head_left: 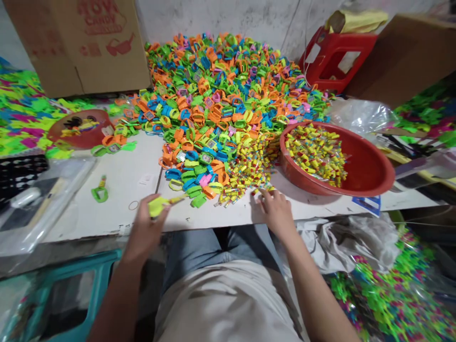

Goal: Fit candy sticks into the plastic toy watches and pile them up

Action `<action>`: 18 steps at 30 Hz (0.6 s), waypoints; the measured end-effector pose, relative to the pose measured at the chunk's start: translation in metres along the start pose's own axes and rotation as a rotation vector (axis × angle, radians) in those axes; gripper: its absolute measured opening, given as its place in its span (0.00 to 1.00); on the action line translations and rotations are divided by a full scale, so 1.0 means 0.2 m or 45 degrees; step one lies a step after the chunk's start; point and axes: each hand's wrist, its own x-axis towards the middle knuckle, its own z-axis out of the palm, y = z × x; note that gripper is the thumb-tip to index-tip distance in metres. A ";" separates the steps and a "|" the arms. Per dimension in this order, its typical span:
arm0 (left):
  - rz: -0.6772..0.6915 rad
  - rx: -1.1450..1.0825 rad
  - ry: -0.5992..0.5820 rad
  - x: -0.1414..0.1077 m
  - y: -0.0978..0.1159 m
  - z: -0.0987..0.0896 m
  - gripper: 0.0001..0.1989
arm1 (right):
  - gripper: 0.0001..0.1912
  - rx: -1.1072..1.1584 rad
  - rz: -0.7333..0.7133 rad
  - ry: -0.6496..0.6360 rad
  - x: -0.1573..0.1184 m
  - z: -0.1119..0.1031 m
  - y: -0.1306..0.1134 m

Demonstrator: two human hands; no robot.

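The bright yellow plastic watch-shaped toy (156, 207) is in the left hand (145, 222), gripped between thumb and fingers just above the front of the white tabletop (117, 211); a thin, yellowish stick-like end (177, 199) juts from it to the right, slightly blurred, and the fingers cover part of its body. The right hand (277, 211) reaches palm down to the front edge of a loose heap of small yellow tubes with red and blue bits (249, 166), its fingers bent at the surface; whether they grasp a tube, I cannot tell. On the bare stretch to the left lies a single lime-green plastic watch-shaped toy (100, 194), a small tube attached at its upper end. Behind the tubes a broad mound of orange, green, blue, yellow and pink plastic watches (217, 104) spreads back to the wall, blocking the middle of the table. A wide, round red plastic basin (370, 166), partly filled with more tubes, stands close beyond the right hand and limits room on that side. To the left rear sit a small red bowl (76, 140) and a tall brown cardboard box (80, 52) with red print. A red plastic stool (329, 83) stands at the right rear, near a crumpled clear plastic bag (359, 115).
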 end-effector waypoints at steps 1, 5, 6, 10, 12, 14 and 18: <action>-0.007 0.097 0.124 0.05 -0.05 -0.06 0.26 | 0.16 -0.078 0.074 -0.021 0.02 0.01 0.06; 0.087 0.515 0.416 0.17 -0.20 -0.23 0.26 | 0.14 -0.113 0.069 -0.091 0.05 0.05 0.19; 0.128 0.572 0.457 0.18 -0.22 -0.24 0.24 | 0.15 -0.097 0.048 -0.093 0.05 0.05 0.20; 0.381 0.491 0.298 0.15 -0.19 -0.06 0.16 | 0.17 -0.105 0.048 -0.088 0.05 0.07 0.20; 0.477 0.436 0.074 0.11 -0.14 0.10 0.13 | 0.18 -0.126 0.051 -0.100 0.07 0.07 0.19; 0.499 0.441 -0.043 0.07 -0.08 0.25 0.13 | 0.18 -0.120 0.034 -0.114 0.08 0.06 0.19; 0.423 0.361 -0.087 0.04 -0.04 0.41 0.11 | 0.12 -0.068 -0.019 -0.118 0.10 0.04 0.20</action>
